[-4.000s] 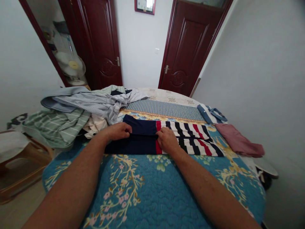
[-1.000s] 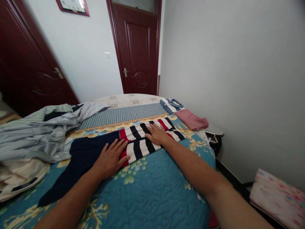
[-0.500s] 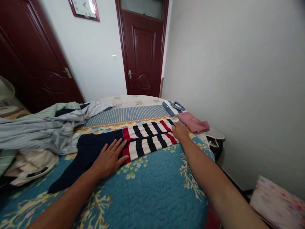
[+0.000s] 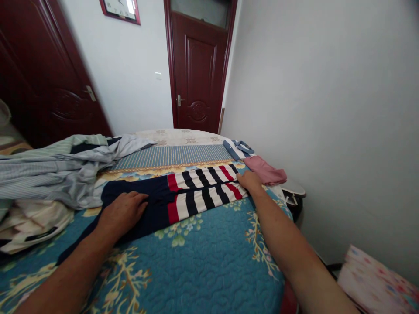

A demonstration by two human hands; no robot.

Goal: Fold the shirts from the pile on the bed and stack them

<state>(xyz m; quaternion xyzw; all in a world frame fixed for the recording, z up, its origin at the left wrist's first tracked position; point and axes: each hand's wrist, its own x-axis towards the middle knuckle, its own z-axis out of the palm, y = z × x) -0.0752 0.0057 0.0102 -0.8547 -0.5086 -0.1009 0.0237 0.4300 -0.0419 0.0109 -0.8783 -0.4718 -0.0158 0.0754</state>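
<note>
A long garment, navy at the left and banded in white, black and red at the right, lies stretched out across the bed cover. On its navy part rests my left hand, fingers bent and close together on the cloth; its fingertips are partly hidden. My right hand grips the striped end, with the fingers closed around the edge. Just beyond that hand are a folded pink cloth and a folded blue-and-white striped garment.
A heap of loose clothes, grey, pale green and cream, spreads along the left. White wall borders the right side. Dark red doors stand at the back, and a flower-patterned pink item sits low at the right.
My left hand has slid left from the red band onto the navy part, its spread fingers now curled together. My right hand stays at the striped end.
</note>
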